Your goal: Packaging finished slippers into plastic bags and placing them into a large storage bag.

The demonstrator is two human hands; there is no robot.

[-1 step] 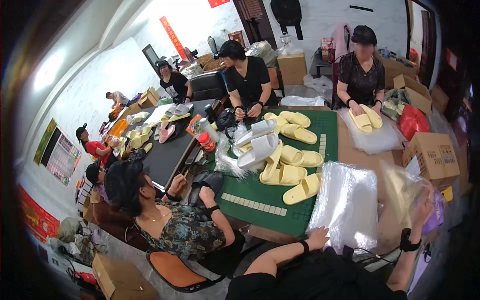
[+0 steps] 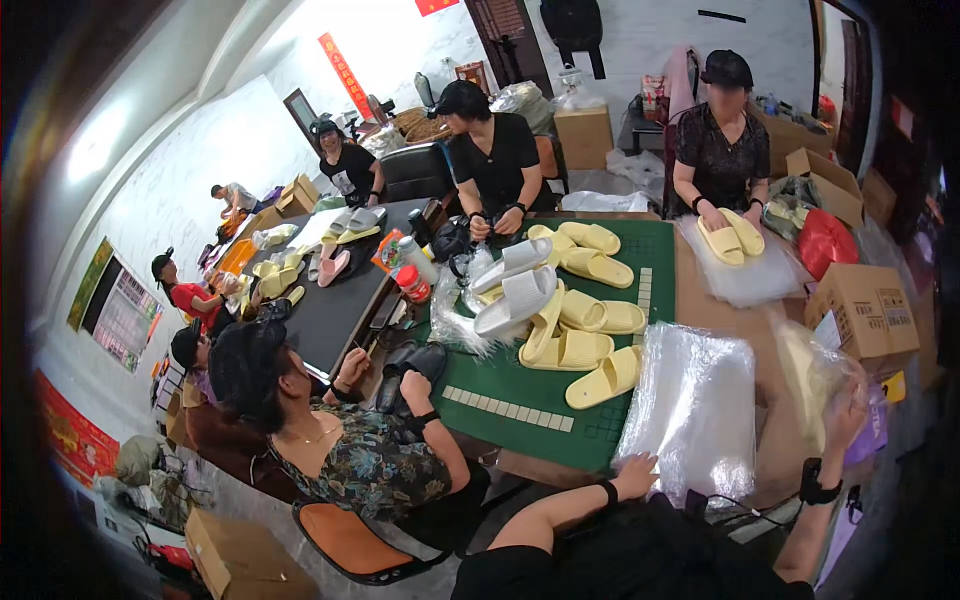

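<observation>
Nearest us, our left hand point(image 2: 634, 478) lies on the near edge of the clear bags point(image 2: 690, 410), though we cannot tell whether it pinches one, and we would do well to press lightly so the slick stack does not slide. At the right, our right hand point(image 2: 848, 412) grasps the bagged slippers point(image 2: 803, 375), too blurred to count, and a firm hold through the film should keep them together. Farther off, loose yellow slippers point(image 2: 569, 350) lie on the green mat point(image 2: 490, 385), left of the bags.
</observation>
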